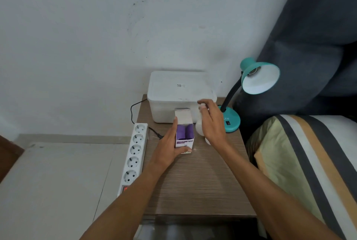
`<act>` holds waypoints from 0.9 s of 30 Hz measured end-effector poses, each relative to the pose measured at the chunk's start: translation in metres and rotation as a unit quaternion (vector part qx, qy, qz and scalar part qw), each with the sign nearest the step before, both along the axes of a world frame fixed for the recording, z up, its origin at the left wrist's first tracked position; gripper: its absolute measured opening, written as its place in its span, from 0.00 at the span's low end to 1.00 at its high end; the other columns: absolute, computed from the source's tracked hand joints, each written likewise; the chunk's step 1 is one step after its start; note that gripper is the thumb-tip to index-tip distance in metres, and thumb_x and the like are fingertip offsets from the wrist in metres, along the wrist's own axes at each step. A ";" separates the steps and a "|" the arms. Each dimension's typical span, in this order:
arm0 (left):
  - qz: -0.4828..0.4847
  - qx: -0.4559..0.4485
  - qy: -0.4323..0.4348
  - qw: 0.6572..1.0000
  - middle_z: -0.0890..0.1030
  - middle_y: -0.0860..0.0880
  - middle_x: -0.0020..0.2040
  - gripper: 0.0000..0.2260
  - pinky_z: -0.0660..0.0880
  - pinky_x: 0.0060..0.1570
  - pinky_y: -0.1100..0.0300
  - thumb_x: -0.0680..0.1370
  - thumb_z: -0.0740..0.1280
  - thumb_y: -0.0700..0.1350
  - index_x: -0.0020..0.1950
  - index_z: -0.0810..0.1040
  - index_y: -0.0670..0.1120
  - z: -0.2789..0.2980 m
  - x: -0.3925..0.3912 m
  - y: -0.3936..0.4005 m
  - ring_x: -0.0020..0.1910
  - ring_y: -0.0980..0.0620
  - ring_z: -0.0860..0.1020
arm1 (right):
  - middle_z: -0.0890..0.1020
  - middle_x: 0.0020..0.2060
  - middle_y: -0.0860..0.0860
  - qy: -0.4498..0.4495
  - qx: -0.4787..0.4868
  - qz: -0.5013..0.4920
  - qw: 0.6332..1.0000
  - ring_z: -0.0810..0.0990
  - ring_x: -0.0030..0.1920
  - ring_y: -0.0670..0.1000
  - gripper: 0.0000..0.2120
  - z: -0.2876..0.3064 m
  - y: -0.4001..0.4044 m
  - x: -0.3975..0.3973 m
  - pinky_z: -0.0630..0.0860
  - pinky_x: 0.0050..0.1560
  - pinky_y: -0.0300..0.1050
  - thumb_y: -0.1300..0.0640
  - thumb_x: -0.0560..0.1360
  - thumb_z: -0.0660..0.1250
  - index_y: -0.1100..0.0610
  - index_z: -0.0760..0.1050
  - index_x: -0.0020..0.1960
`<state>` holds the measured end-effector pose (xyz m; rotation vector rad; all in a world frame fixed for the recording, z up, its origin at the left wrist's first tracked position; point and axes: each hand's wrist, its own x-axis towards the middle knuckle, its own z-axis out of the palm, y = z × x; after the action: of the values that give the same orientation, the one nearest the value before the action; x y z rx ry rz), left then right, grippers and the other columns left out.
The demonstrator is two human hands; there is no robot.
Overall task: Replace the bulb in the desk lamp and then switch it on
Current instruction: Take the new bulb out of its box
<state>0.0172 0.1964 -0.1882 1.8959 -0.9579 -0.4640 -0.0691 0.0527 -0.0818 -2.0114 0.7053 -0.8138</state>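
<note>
One white bulb is in the right hand, which curls around it from the right side, with the fingers spread upward; the bulb is held just above the table, just right of a small purple and white bulb box. This box stands upright on the table with its top flap open, and the left hand grasps it from the left, the thumb lying across its lower front edge. Behind the box and touching or nearly touching it is a white plastic container with a closed lid, placed against the wall. At the right back corner of the table stands the teal desk lamp; its round base is on the table, its dark neck bends up, and the shade faces the camera with an empty socket visible inside. Along the left edge of the table lies a white power strip with a black cable. To the right is a bed with a striped pillow.
</note>
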 end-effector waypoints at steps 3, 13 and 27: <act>-0.005 0.003 -0.003 1.000 0.73 0.51 0.74 0.56 0.74 0.67 0.49 0.68 0.80 0.59 0.83 0.43 0.60 0.001 0.001 0.000 0.68 0.53 0.75 | 0.82 0.43 0.49 0.076 0.078 -0.019 0.994 0.79 0.44 0.48 0.11 -0.019 -0.004 -0.001 0.74 0.43 0.40 0.52 0.82 0.59 0.55 0.79 0.54; -0.009 -0.018 0.020 1.000 0.76 0.53 0.71 0.56 0.76 0.65 0.48 0.67 0.81 0.58 0.83 0.46 0.58 0.001 0.002 -0.002 0.67 0.55 0.77 | 0.85 0.42 0.47 0.085 0.188 0.005 0.979 0.83 0.47 0.50 0.14 -0.033 -0.001 0.002 0.79 0.52 0.52 0.43 0.80 0.62 0.48 0.82 0.45; 0.002 -0.011 0.011 1.000 0.74 0.50 0.72 0.53 0.74 0.64 0.65 0.70 0.80 0.52 0.84 0.47 0.52 0.004 -0.005 0.000 0.65 0.57 0.76 | 0.83 0.50 0.49 0.066 0.188 0.107 0.974 0.83 0.50 0.46 0.14 -0.042 0.008 -0.029 0.83 0.46 0.41 0.54 0.73 0.76 0.55 0.80 0.57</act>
<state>0.0120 0.1969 -0.1847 1.8687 -0.9399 -0.4688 -0.0981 0.0604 -0.1237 -1.7673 0.6484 -0.3886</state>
